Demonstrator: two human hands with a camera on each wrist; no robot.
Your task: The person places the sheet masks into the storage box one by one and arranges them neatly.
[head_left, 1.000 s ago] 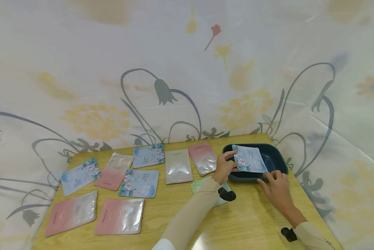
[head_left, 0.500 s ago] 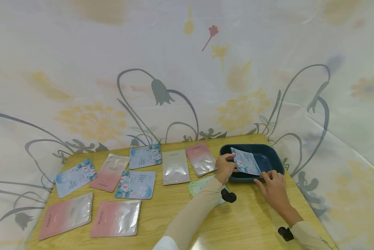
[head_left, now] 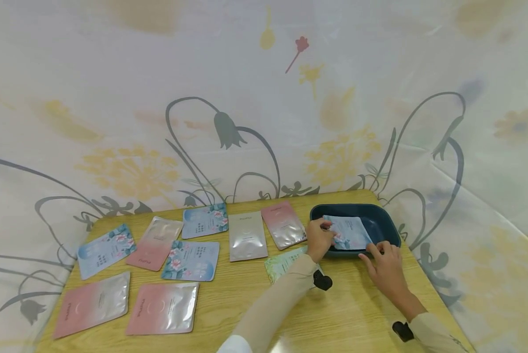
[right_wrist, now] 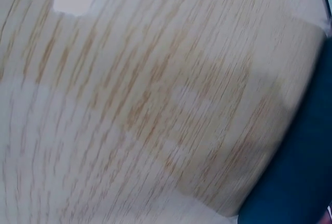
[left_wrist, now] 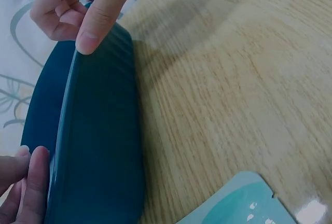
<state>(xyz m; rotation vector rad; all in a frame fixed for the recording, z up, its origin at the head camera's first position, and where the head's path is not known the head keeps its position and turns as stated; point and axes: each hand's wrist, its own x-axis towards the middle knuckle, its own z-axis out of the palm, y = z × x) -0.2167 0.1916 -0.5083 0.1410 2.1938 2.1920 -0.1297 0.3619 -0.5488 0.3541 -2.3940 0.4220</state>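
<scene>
Blue packet (head_left: 350,230) is being held inside the left part of the tub (head_left: 382,226), near its front rim; any contact with its floor is being hidden. Packet's left edge is being pinched by the left grip (head_left: 320,241); tub's front rim is being clasped by the right grip (head_left: 387,267). Placing seems to be in hand; settling, then loosening the left pinch, is apparently being called for. Green packet (head_left: 279,263) is lying left-front of the tub.

Table (head_left: 222,304): evenly lit, with small white glare spots in both wrist views
Silver packet (head_left: 248,236): bright sheen
Tub (left_wrist: 101,130): dim, soft shadow on the table beside it
Wall cloth (head_left: 228,59): pale, low contrast
Right wrist view: hazy, slightly soft
</scene>
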